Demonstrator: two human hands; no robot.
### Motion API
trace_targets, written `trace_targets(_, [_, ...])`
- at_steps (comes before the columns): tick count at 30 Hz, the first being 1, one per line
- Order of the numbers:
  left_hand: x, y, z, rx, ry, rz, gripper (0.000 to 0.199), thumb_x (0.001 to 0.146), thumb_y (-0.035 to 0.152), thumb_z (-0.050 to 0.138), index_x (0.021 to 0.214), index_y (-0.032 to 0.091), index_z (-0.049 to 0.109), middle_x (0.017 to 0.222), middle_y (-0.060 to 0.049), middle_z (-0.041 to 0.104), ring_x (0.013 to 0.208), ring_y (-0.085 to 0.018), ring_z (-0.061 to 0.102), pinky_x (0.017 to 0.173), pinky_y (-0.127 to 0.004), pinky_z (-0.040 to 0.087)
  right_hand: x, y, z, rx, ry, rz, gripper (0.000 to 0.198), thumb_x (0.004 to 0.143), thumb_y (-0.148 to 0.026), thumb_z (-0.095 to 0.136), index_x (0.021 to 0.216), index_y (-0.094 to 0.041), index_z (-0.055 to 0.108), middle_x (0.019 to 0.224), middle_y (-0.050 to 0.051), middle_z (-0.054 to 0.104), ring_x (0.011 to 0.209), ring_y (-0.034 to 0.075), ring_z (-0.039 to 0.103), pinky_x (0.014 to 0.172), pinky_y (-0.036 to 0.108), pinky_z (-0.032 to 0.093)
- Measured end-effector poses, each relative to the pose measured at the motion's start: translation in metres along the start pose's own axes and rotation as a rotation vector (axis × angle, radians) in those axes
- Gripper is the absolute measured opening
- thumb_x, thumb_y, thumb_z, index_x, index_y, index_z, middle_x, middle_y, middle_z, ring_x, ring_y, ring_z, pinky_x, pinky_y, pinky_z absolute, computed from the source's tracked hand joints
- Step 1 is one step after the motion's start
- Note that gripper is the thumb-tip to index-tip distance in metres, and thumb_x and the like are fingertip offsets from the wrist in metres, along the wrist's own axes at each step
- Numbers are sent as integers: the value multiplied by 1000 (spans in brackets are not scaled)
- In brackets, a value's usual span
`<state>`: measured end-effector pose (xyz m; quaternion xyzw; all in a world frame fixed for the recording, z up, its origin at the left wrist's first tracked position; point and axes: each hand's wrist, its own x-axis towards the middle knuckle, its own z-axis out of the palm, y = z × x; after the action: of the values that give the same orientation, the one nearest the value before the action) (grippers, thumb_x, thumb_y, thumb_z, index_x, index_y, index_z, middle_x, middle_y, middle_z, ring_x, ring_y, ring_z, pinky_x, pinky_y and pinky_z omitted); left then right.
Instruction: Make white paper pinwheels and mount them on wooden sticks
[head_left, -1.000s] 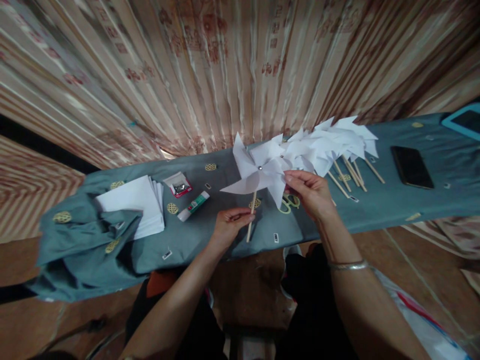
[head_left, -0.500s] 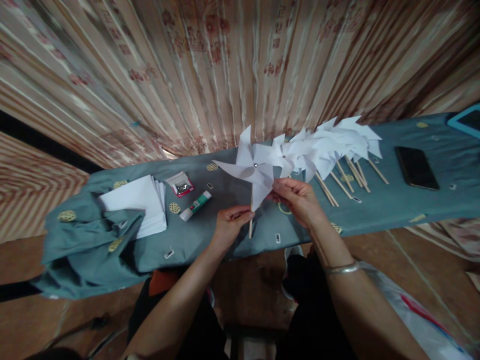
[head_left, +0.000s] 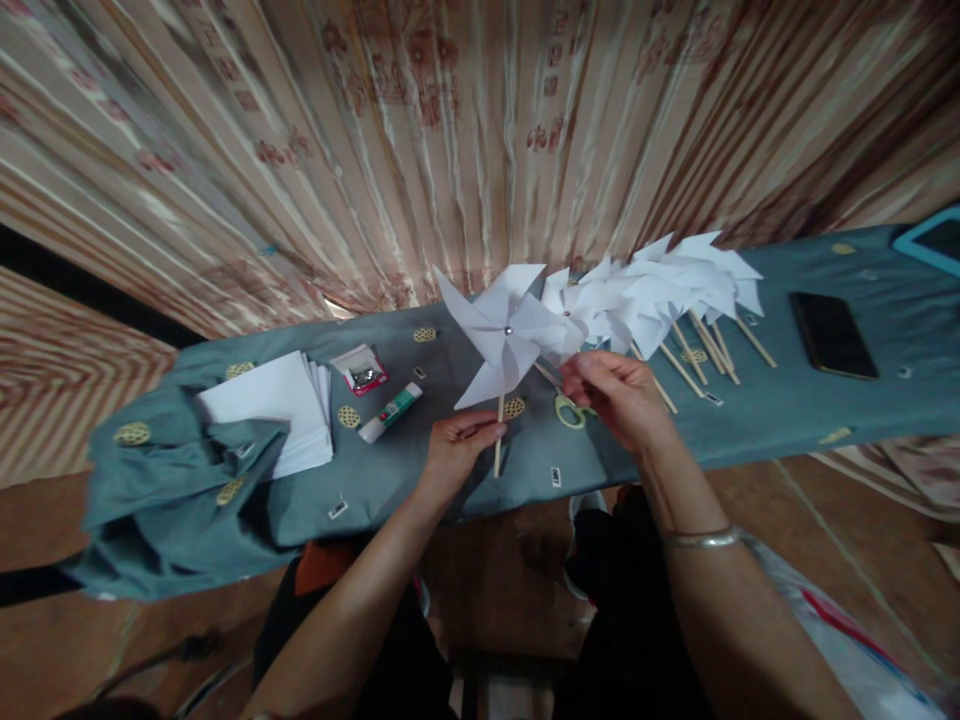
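Observation:
A white paper pinwheel [head_left: 504,335] with a shiny pin at its centre stands upright on a thin wooden stick. My left hand [head_left: 461,455] is closed, pinching the stick below the blades. To the right of the pinwheel is my right hand [head_left: 619,405], its fingers curled together, the tips close beside the right blade. Whether they touch or grip that blade I cannot tell. Scissors [head_left: 570,412] with yellow-green handles lie on the cloth, partly hidden by my right hand. Several finished pinwheels [head_left: 660,290] lie overlapping in a row, sticks toward me.
On the cloth-covered table [head_left: 450,490], a stack of white paper [head_left: 262,400] lies left, beside an open box of pins [head_left: 364,372] and a glue stick [head_left: 391,412]. A black phone [head_left: 832,335] and a blue-edged device [head_left: 930,240] lie right. A curtain [head_left: 450,150] hangs behind.
The pinwheel's blades have turned about the pin. My right hand has shifted slightly right, uncovering more of the scissors. My left hand keeps its hold on the stick.

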<state>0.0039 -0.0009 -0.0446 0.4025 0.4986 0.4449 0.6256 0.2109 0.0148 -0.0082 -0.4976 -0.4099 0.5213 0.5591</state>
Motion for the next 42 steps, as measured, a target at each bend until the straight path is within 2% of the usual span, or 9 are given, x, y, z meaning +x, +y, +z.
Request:
trace_targets(2, [-1,1,-1,1,-5,-17,25,54,32,89,75,19,81,76,-5,78,70,-18,68,75,-31,54,6,-1,-12,24,156,-105,32,64,-53,86,72,-24,75,65,0,72,50,9,54,49,23,44])
trace_targets(4, [-2,1,0,-8,-10,-42,27,51,32,90,73,19,80,76,-5,78,69,-18,68,75,-31,54,11,1,-18,5,250,-174,31,63,-49,88,79,-25,76,76,0,76,61,11,63,61,26,52])
trace_targets(6, [-2,2,0,-19,-25,-66,29,48,32,91,71,19,80,75,-5,78,69,-18,69,76,-32,55,15,4,-19,-33,274,-207,35,60,-49,89,83,-26,77,85,1,78,75,15,69,74,31,56])
trace_targets(8, [-3,2,1,-30,-36,-77,28,47,32,91,69,19,80,75,-5,78,69,-18,69,76,-32,55,16,6,-16,-73,251,-207,38,60,-52,88,85,-26,77,87,2,78,81,18,71,80,35,57])
trace_targets(16, [-2,2,-1,11,-2,-66,27,50,32,90,72,19,80,72,-4,78,65,-16,67,70,-29,53,12,8,-8,-45,222,-91,36,52,-47,92,78,-25,78,69,-1,74,58,12,64,62,29,55])
trace_targets(23, [-1,0,0,3,10,-55,32,49,36,91,74,19,81,77,-5,79,69,-17,69,74,-30,55,9,7,-1,24,159,12,41,46,-50,94,71,-22,78,58,-2,70,52,9,61,52,21,49])
trace_targets(28, [0,0,0,-7,15,-50,33,48,36,92,74,19,81,78,-5,79,69,-18,69,74,-30,55,6,6,5,31,122,60,38,47,-49,94,69,-23,78,57,-2,70,52,9,61,51,20,46])
trace_targets(36, [2,-6,-1,-29,42,-38,32,49,33,91,76,19,81,78,-5,79,70,-17,69,77,-30,55,-1,8,15,54,17,122,41,46,-57,92,66,-24,77,60,-2,72,55,8,62,56,20,48])
trace_targets(42, [2,-3,0,-41,35,-29,31,47,33,92,72,19,81,76,-4,79,67,-16,68,75,-30,55,-2,13,20,41,-49,115,38,51,-58,90,64,-25,77,64,0,74,57,10,62,58,24,49])
